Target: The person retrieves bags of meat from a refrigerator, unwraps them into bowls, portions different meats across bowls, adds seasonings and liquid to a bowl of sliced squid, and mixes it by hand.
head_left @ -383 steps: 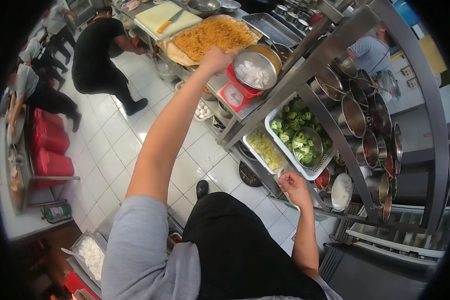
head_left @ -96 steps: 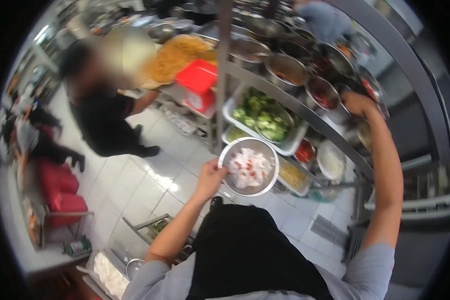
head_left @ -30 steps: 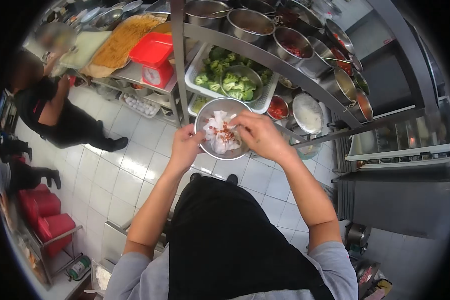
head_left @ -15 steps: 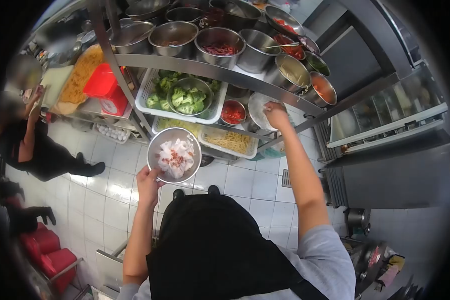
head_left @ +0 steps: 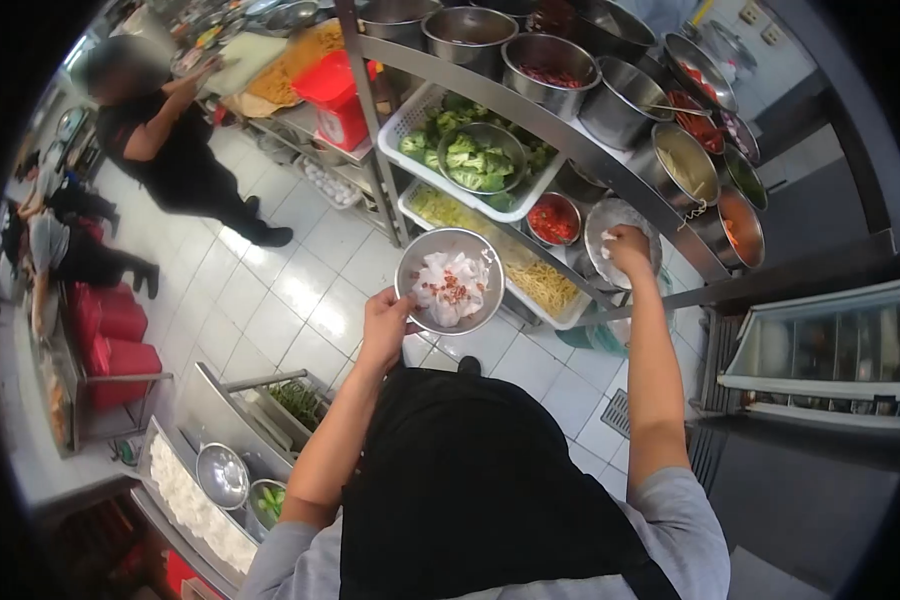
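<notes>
My left hand (head_left: 388,322) grips the rim of a steel bowl (head_left: 406,262), with white pieces and red bits (head_left: 452,287) inside. The bowl hangs over the floor beside the shelf. My right hand (head_left: 626,248) is closed over a bowl of white stuff (head_left: 610,218) on the lower shelf, and a bit of white shows at its fingers. Left of that bowl sits a small bowl of chopped red pieces (head_left: 553,219). Nearby are a white basket of broccoli (head_left: 536,196) and a tray of yellow strips (head_left: 542,286).
Steel pots (head_left: 552,72) line the upper shelf behind a metal rail (head_left: 530,110). A red scale (head_left: 338,118) stands at the back left. A person in black (head_left: 175,150) stands beyond it. At lower left is a tray of white food (head_left: 185,497); red bins (head_left: 120,350) stand further left.
The view has swung left. My right hand left the held bowl, reached the bowl of white stuff and has closed there. Earlier, the steel bowl sat on the red scale; my left hand now holds it.
</notes>
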### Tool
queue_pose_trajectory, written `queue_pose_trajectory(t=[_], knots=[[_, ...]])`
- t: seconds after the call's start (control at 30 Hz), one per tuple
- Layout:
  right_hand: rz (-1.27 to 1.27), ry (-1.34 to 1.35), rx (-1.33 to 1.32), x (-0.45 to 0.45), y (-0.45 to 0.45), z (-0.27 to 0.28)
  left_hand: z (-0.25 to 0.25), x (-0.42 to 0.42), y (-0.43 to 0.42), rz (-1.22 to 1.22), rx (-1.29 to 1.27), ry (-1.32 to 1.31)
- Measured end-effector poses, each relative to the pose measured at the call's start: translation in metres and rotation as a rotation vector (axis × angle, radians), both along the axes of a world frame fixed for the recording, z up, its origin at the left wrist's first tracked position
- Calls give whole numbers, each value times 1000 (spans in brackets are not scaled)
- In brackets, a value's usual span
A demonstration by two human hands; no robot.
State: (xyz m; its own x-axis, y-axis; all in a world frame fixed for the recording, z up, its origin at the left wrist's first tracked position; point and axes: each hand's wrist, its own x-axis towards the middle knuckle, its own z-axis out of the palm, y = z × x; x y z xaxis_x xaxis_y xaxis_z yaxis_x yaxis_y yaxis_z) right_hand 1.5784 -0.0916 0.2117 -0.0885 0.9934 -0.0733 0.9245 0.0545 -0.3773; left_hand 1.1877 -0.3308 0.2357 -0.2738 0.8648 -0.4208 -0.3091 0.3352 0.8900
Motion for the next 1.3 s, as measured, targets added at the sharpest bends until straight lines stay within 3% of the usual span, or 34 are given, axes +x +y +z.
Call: queue_pose_trajectory(t=[0.1, 0.13, 0.2, 0.23, 0.3, 0.37, 0.4, 0.43, 0.47, 0.5, 0.53, 0.57, 0.6, 0.7, 0.77, 0.8, 0.9, 0.97, 1.07, 1.13, 1.17, 1.2, 1.23, 1.27, 1.3], knots=[[-327, 632, -202, 2, -4, 9, -9, 5, -5, 50, 20, -25], [-317, 637, -194, 1, -5, 15, -10, 6, -4, 56, 32, -21], [-387, 1002, -228, 1, -13, 26, -8, 8, -3, 31, 18, 38], [-388, 1004, -227, -1, -22, 29, -9, 9, -5, 29, 18, 39], [-252, 1178, -343, -25, -43, 56, 9, 15, -3, -21, 59, 44], [-159, 1160, -426, -63, -71, 82, -35, 8, 2, -42, 53, 167], [-83, 1152, -433, -86, -89, 97, -19, 13, 5, -50, -6, 161], [21, 1188, -458, -100, -96, 93, -17, 17, 7, -51, 94, 92], [120, 1004, -311, -108, -97, 76, -13, 17, 11, -92, 104, 79], [151, 1068, -315, -132, -117, 91, -22, 21, 16, -37, 153, 107], [286, 992, -243, -144, -125, 75, -17, 17, 17, -37, 170, 114], [345, 666, -240, -161, -145, 99, -7, 15, 18, -102, 151, 46], [468, 619, -143, -171, -151, 85, -2, 15, 20, -176, 129, -23], [427, 533, 164, -196, -165, 99, -8, -7, 26, -251, 185, 191], [211, 542, 259, -185, -171, 110, 2, -12, 28, -367, 240, 277], [188, 401, 393, -172, -171, 103, 13, -16, 33, -456, 248, 292], [-44, 303, 373, -142, -189, 88, 4, -13, 49, -573, 196, 101], [-122, 388, 40, -116, -199, 71, 18, 3, 62, -668, 221, 40], [-254, 562, -54, -85, -235, 60, 36, 41, 66, -868, 196, 42], [-356, 525, -13, -67, -263, 65, 101, 49, 68, -992, 474, 661], [-394, 497, 89, -58, -277, 65, 131, 47, 80, -805, 824, 678], [-454, 506, 99, -43, -291, 61, 196, 40, 88, -575, 900, 714], [-511, 513, 101, -30, -304, 56, 244, 26, 121, -380, 1187, 623], [-517, 520, 96, -21, -318, 55, 295, 12, 148, -86, 1274, 696], [-594, 545, 98, -10, -329, 57, 363, 10, 155, 93, 1295, 459]])
